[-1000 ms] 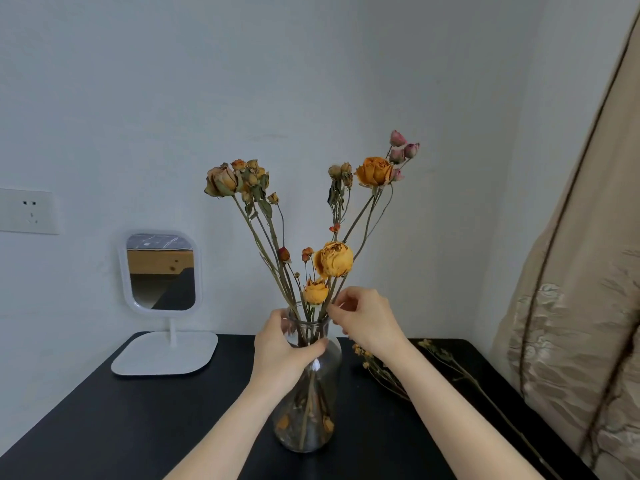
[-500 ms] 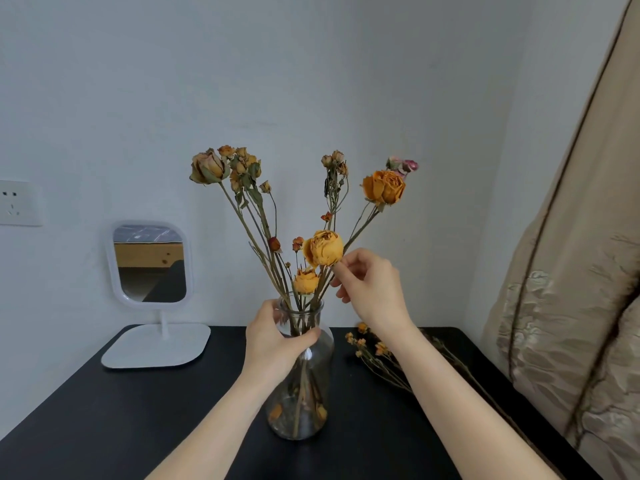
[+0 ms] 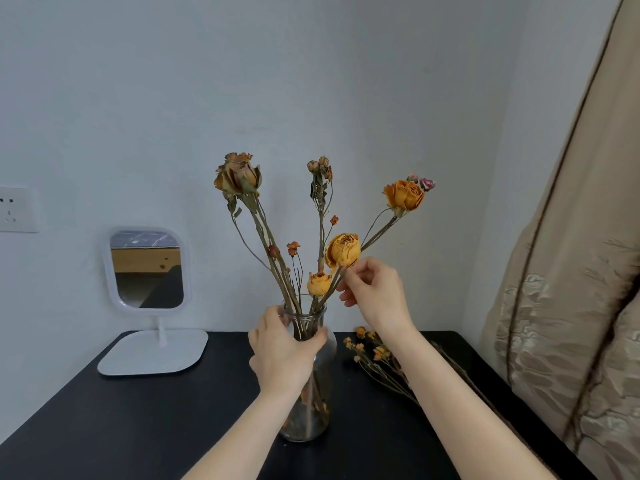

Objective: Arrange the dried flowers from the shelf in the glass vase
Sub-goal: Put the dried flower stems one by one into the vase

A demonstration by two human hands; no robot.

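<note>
Glass vase gripped in left hand, right hand pinching a rose stem to set its lean; the sprigs at the table back edge likely come next.

Home bedroom corner; vanity mirror, curtain, wall socket

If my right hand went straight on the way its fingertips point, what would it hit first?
Probably the yellow rose itself: the right hand pinches its stem just below the bloom, fingertips aimed up-left at it, though depth is unclear.
</note>
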